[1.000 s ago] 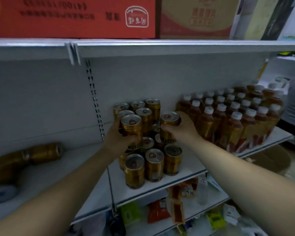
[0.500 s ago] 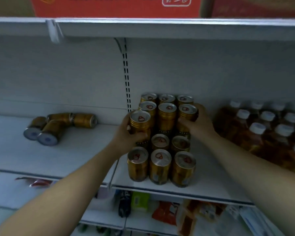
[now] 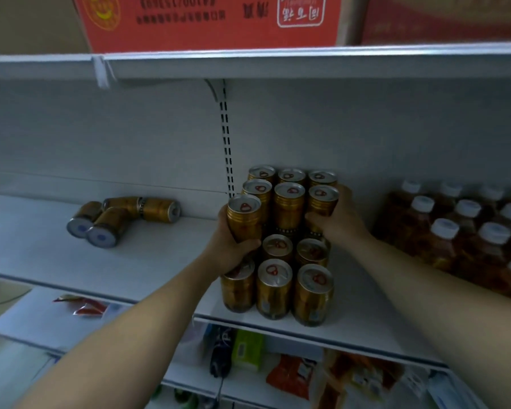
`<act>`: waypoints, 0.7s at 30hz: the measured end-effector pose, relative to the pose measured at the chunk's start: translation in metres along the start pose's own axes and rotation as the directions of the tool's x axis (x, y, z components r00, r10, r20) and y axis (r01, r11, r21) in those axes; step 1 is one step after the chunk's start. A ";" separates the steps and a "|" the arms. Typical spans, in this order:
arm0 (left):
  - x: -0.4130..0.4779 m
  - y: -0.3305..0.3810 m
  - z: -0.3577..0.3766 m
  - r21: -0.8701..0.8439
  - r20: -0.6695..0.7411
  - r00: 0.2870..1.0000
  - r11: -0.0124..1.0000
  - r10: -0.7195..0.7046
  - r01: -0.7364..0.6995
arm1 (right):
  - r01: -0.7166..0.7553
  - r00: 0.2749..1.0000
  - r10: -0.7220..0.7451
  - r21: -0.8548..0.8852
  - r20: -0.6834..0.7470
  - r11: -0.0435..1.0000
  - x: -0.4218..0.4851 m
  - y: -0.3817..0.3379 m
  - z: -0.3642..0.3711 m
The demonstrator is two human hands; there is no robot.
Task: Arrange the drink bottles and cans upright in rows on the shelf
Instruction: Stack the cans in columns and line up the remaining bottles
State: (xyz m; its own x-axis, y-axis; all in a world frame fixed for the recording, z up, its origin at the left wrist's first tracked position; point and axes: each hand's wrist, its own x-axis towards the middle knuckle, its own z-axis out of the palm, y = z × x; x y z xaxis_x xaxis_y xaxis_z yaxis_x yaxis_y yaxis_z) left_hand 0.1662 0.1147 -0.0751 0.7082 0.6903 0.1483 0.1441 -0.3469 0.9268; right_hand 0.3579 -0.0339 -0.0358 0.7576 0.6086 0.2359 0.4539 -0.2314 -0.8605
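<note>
head view: the left hand (image 3: pixel 230 249) has its fingers curled tight round the left gold can (image 3: pixel 245 218), upright atop the can stack (image 3: pixel 278 287). the right hand (image 3: pixel 341 219) clasps the right gold can (image 3: pixel 322 202) likewise. fallen cans (image 3: pixel 121 219) lie sideways further left on the shelf (image 3: pixel 366 320); bottles (image 3: pixel 455 231) stand right.

A: Support?
B: White metal shelf (image 3: pixel 115 261), two boards meeting at a seam.
A: Right board?
B: Upright cans (image 3: pixel 275 287), gold, in tight rows from the front edge back, and a second tier stacked on top. Bottles (image 3: pixel 455 240) just to their right, white caps, upright.
A: Left board?
B: Toppled cans (image 3: pixel 121 216), a few on their sides, near the back panel (image 3: pixel 307 128).
</note>
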 end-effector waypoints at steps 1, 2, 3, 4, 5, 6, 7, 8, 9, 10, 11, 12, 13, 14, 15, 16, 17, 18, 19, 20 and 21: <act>0.000 0.000 0.000 -0.001 0.003 1.000 1.000 -0.007 0.007 | -0.008 1.000 0.008 -0.004 0.009 1.000 0.000 -0.001 -0.001; -0.001 0.000 0.000 0.001 0.005 1.000 1.000 -0.011 0.011 | -0.020 1.000 0.020 -0.011 0.017 1.000 0.000 -0.002 -0.002; -0.001 -0.001 0.000 0.008 0.005 1.000 1.000 -0.012 0.012 | -0.034 0.999 0.035 -0.019 0.025 0.999 0.001 -0.004 -0.003; -0.002 -0.001 0.000 0.022 0.003 1.000 1.000 -0.013 0.013 | -0.041 0.998 0.042 -0.031 0.036 0.999 0.000 -0.006 -0.004; -0.002 -0.001 0.000 0.039 0.005 1.000 0.999 -0.017 0.016 | -0.033 0.998 0.036 -0.050 0.047 0.998 0.000 -0.008 -0.006; -0.002 0.000 -0.002 0.055 0.019 1.000 0.998 -0.023 0.022 | -0.009 0.998 0.014 -0.085 0.055 0.996 0.000 -0.012 -0.008; -0.002 0.002 -0.004 0.069 0.047 0.998 0.997 -0.031 0.027 | 0.023 0.998 -0.016 -0.135 0.053 0.991 0.000 -0.015 -0.009; -0.001 0.004 -0.008 0.087 0.085 0.995 0.996 -0.042 0.035 | 0.050 0.998 -0.041 -0.198 0.049 0.979 0.000 -0.019 -0.012; 0.001 0.006 -0.014 0.105 0.127 0.990 0.993 -0.057 0.044 | 0.069 0.997 -0.058 -0.267 0.049 0.961 0.000 -0.025 -0.013; 0.002 0.007 -0.021 0.120 0.161 0.984 0.991 -0.076 0.057 | 0.094 0.995 -0.077 -0.336 0.063 0.937 0.001 -0.032 -0.015; 0.004 0.009 -0.030 0.135 0.184 0.978 0.988 -0.098 0.074 | 0.136 0.990 -0.108 -0.396 0.092 0.908 0.002 -0.039 -0.015; 0.005 0.012 -0.038 0.152 0.194 0.973 0.984 -0.126 0.097 | 0.188 0.981 -0.143 -0.444 0.133 0.876 0.004 -0.048 -0.014; 0.006 0.015 -0.047 0.176 0.195 0.969 0.977 -0.151 0.117 | 0.234 0.970 -0.169 -0.478 0.175 0.847 0.006 -0.057 -0.012; 0.006 0.018 -0.058 0.215 0.193 0.967 0.969 -0.165 0.123 | 0.266 0.960 -0.183 -0.498 0.211 0.825 0.009 -0.067 -0.008; 0.005 0.019 -0.069 0.269 0.195 0.966 0.956 -0.171 0.115 | 0.281 0.954 -0.180 -0.507 0.239 0.815 0.011 -0.077 -0.002; 0.003 0.018 -0.082 0.331 0.201 0.964 0.938 -0.172 0.098 | 0.290 0.949 -0.175 -0.511 0.261 0.810 0.014 -0.088 0.006; 0.001 0.016 -0.097 0.394 0.210 0.962 0.916 -0.174 0.080 | 0.298 0.944 -0.172 -0.507 0.281 0.808 0.016 -0.099 0.016; -0.002 0.013 -0.113 0.451 0.214 0.960 0.890 -0.178 0.065 | 0.308 0.938 -0.173 -0.497 0.299 0.811 0.018 -0.110 0.028; -0.005 0.009 -0.130 0.493 0.210 0.960 0.868 -0.185 0.059 | 0.314 0.934 -0.173 -0.484 0.314 0.817 0.019 -0.122 0.042; -0.008 0.005 -0.148 0.525 0.197 0.962 0.849 -0.189 0.059 | 0.317 0.929 -0.170 -0.471 0.329 0.823 0.020 -0.133 0.057; -0.010 0.000 -0.167 0.555 0.175 0.967 0.830 -0.187 0.060 | 0.321 0.923 -0.164 -0.462 0.347 0.827 0.020 -0.144 0.074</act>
State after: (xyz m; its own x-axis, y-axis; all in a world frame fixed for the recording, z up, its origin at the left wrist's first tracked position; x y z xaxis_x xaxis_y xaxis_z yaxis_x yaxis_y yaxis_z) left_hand 0.0435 0.2137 -0.0193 0.7787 0.6208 -0.0907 0.5455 -0.5986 0.5867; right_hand 0.2734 0.0678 0.0591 0.4623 0.8633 0.2026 0.8348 -0.3468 -0.4275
